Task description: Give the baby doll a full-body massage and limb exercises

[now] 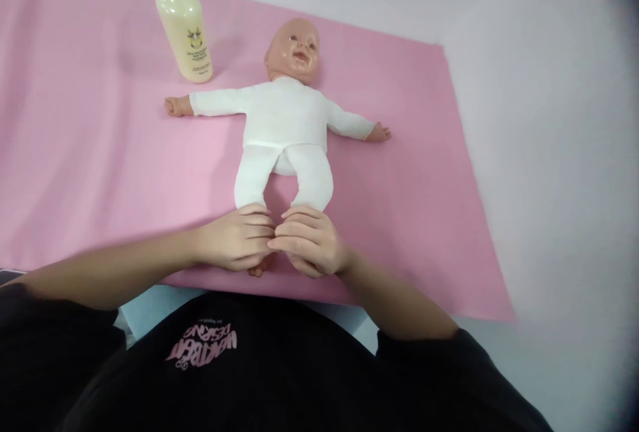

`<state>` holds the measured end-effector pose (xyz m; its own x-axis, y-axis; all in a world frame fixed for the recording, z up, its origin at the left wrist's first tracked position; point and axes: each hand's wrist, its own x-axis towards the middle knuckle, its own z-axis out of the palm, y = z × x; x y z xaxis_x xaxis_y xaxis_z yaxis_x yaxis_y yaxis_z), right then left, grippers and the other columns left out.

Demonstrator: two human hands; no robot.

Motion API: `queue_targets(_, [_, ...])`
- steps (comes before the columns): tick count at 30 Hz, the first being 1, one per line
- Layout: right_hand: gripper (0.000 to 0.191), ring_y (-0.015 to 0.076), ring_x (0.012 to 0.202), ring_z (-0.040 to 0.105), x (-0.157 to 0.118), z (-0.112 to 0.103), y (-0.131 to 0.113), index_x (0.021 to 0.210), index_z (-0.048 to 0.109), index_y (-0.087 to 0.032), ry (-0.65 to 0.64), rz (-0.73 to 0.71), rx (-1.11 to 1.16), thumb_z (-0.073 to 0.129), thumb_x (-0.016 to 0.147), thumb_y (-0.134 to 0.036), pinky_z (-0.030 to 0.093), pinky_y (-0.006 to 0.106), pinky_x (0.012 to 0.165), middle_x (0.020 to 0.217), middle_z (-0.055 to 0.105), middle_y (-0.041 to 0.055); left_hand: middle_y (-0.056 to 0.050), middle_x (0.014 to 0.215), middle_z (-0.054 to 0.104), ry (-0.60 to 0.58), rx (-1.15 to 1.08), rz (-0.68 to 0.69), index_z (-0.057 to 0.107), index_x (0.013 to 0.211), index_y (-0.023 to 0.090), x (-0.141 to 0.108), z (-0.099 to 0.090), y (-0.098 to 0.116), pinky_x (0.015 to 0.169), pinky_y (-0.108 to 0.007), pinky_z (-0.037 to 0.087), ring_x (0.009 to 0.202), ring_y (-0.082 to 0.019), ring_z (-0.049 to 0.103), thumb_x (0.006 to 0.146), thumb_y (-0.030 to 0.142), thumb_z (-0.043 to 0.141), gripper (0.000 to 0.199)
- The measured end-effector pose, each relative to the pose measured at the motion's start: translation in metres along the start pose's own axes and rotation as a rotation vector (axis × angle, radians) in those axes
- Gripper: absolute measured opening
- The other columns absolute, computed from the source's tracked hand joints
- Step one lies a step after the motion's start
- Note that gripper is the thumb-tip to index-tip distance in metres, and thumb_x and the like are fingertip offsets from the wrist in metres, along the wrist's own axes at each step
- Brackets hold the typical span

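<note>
A baby doll with a white cloth body lies face up on a pink sheet, its arms spread wide and its head away from me. My left hand is wrapped round the lower part of the doll's leg on the left, and a small foot shows below the fingers. Round the lower part of the other leg my right hand is closed, hiding that foot. The fingertips of both hands meet or nearly meet between the legs.
A cream-coloured pump bottle with a cow picture stands on the pink sheet, beyond the doll's arm on the left. Below the sheet's near edge, a light blue surface shows. A white surface lies at the right.
</note>
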<state>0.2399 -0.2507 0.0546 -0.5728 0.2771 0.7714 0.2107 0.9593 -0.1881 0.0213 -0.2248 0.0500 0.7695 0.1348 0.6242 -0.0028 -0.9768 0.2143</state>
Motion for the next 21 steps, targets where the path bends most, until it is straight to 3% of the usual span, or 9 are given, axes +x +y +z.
queue_targets(5, [0.026,0.0135,0.079,0.063,-0.001,0.001,-0.001,0.114,0.063,-0.014,0.0,-0.005,0.042,0.042,0.1,-0.02,0.058,0.032,0.084,0.087,0.068,0.0047,-0.003,0.086,0.075,-0.044,-0.015,-0.003,0.066,0.093,0.023,-0.002,-0.003,-0.001,0.097,-0.038,0.057,0.084,-0.018,0.069,0.099,0.024,0.05,0.017])
queue_targets(13, [0.043,0.0094,0.065,0.058,-0.001,0.005,-0.005,0.134,0.053,-0.016,-0.051,0.084,0.093,0.042,0.093,-0.01,0.056,0.026,0.075,0.074,0.065,-0.0031,-0.002,0.082,0.075,0.06,-0.035,0.015,0.064,0.092,0.023,0.0,-0.01,-0.008,0.095,-0.037,0.056,0.082,-0.018,0.07,0.09,0.016,0.053,0.013])
queue_targets(17, [0.045,0.0091,0.061,0.056,-0.001,0.009,-0.005,0.133,0.053,-0.018,-0.17,0.146,0.146,0.042,0.091,-0.009,0.052,0.025,0.073,0.068,0.06,-0.007,-0.003,0.087,0.077,0.068,-0.023,-0.047,0.067,0.097,0.022,-0.003,-0.01,-0.015,0.092,-0.039,0.056,0.085,-0.02,0.069,0.093,0.021,0.052,0.015])
queue_targets(21, [0.04,0.0094,0.071,0.062,-0.005,0.012,-0.002,0.125,0.059,-0.017,-0.348,0.165,0.24,0.041,0.09,-0.011,0.052,0.031,0.092,0.073,0.066,-0.0049,-0.003,0.087,0.077,0.064,-0.027,-0.206,0.069,0.097,0.023,-0.005,-0.008,-0.021,0.093,-0.039,0.054,0.088,-0.019,0.069,0.096,0.02,0.051,0.019])
